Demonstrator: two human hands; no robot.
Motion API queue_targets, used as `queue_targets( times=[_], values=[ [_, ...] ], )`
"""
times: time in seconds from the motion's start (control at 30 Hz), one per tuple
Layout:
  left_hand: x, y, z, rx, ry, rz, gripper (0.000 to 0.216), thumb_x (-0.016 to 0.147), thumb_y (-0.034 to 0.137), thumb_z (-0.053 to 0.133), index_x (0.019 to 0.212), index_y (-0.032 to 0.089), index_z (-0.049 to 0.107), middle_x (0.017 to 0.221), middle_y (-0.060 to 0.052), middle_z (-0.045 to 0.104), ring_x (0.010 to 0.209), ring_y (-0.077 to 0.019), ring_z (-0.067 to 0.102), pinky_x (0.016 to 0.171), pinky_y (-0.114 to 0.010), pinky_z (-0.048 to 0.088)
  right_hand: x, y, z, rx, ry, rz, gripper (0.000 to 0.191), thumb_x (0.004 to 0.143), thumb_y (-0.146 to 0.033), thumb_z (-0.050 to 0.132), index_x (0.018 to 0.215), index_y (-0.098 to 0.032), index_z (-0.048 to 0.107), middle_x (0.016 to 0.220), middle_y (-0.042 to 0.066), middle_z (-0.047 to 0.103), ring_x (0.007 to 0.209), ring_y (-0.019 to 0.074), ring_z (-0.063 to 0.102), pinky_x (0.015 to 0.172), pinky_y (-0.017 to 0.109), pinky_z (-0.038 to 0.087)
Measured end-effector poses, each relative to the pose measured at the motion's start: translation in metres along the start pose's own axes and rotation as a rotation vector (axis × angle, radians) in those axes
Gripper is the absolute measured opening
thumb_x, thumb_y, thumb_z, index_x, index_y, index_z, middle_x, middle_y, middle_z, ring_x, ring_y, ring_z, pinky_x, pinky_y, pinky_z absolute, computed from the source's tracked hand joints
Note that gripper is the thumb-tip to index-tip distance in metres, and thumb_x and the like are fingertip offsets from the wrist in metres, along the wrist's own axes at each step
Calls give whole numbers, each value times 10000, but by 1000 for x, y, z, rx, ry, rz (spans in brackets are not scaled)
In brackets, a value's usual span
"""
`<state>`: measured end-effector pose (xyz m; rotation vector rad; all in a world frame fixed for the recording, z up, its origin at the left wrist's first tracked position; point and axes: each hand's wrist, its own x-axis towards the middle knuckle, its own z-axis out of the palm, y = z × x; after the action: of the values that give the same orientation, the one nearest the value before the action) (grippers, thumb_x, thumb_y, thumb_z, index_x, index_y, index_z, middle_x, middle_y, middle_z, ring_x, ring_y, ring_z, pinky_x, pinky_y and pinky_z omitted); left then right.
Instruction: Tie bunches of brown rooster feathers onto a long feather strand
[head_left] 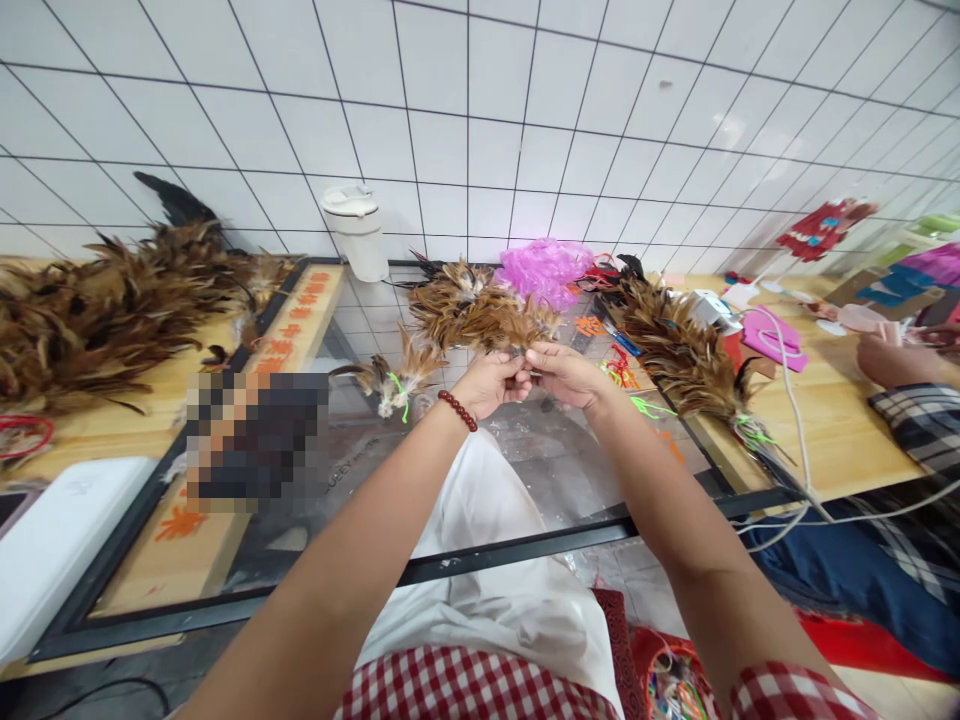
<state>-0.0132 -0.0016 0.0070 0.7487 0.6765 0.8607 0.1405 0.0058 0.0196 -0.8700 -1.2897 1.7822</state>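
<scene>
My left hand (491, 385), below a red beaded bracelet, is closed in a pinch. Its fingertips meet those of my right hand (566, 374), also pinched, over the glass tabletop (517, 460). Between them are the bases of some brown feathers (538, 324), mostly covered by the fingers; where these end and the pile behind begins is hard to tell. Just beyond lies a heap of brown feathers (457, 305). Left of my hands rests a small feather bunch (394, 385) tied with neon green string. To the right lies a long feather bundle (667, 340), green string at its near end.
A large feather pile (120, 310) covers the left side. Behind stand a white lidded cup (358, 235) and a crumpled purple plastic bag (544, 265). A white cable (795, 420) hangs over the right edge. A co-worker's hand (892, 355) is at the far right.
</scene>
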Motion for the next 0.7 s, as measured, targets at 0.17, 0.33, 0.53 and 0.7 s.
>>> queue_targets(
  times=[0.17, 0.33, 0.53, 0.7],
  values=[
    [0, 0, -3, 5, -59, -19, 139, 822, 204, 637, 748, 92, 599, 579, 6, 546, 537, -97, 598, 537, -217, 511, 5, 3, 1, -33, 101, -45, 468, 563, -534, 816, 542, -168, 525, 512, -13, 588, 506, 108, 551, 560, 255, 457],
    [1, -2, -3, 34, -74, -23, 148, 807, 224, 663, 778, 85, 619, 702, -76, 667, 637, -154, 667, 631, -294, 555, 7, 5, 2, -198, 222, -117, 490, 574, -567, 789, 529, -171, 505, 447, -44, 512, 428, 67, 441, 468, 222, 367],
    [4, -4, 5, -84, 102, 52, 97, 831, 158, 617, 754, 101, 605, 688, -72, 675, 630, -132, 660, 690, -296, 561, 9, 7, -1, -338, 267, -237, 450, 597, -526, 778, 848, -182, 632, 782, 14, 640, 685, 136, 588, 643, 274, 493],
    [6, -5, 1, -155, 101, 64, 147, 852, 197, 595, 730, 113, 596, 654, -39, 645, 541, -84, 585, 683, -277, 550, 7, 8, -1, -927, 291, -554, 706, 622, -348, 795, 1270, -228, 543, 1324, 116, 512, 1220, 286, 474, 1033, 448, 388]
  ],
)
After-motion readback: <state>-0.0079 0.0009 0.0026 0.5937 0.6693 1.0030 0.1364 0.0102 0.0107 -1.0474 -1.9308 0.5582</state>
